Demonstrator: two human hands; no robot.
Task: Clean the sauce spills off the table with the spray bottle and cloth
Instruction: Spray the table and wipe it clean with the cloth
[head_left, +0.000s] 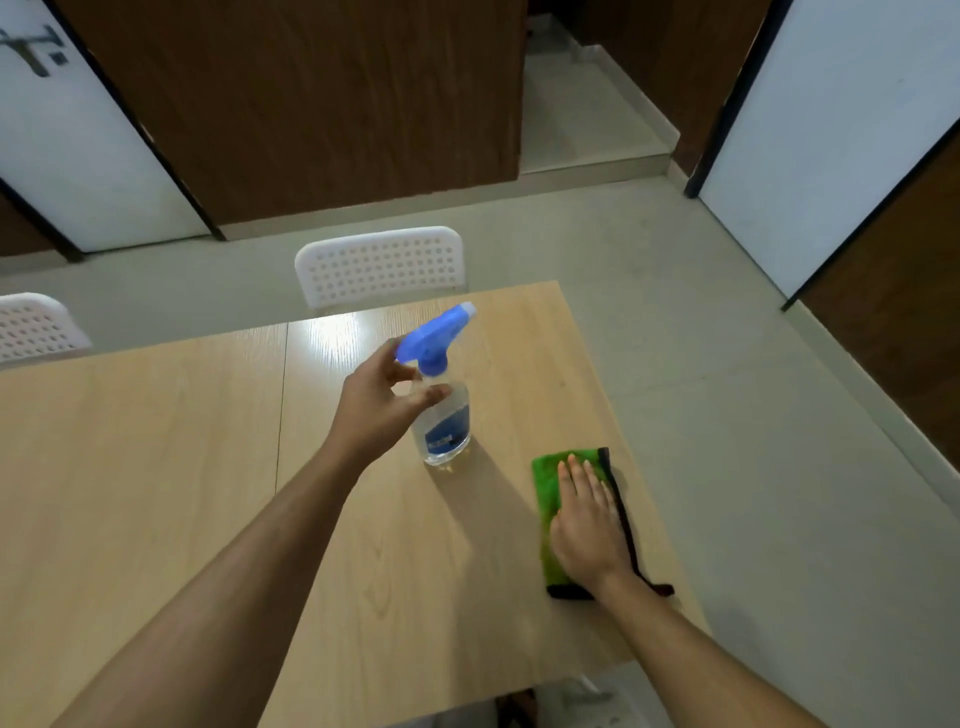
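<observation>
Cloth (548, 499) under flat right hand (587, 525); bottle (447, 415) — upright

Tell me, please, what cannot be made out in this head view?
- Any sauce under the green cloth: covered by the cloth and the flat right hand.
- Spray bottle label text: too small and blurred.
- Left hand grip on the bottle: contact unclear at the neck.
- Table left side: cut off by the edge.

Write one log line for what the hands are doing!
left hand: open by spray bottle | right hand: flat on green cloth
</observation>
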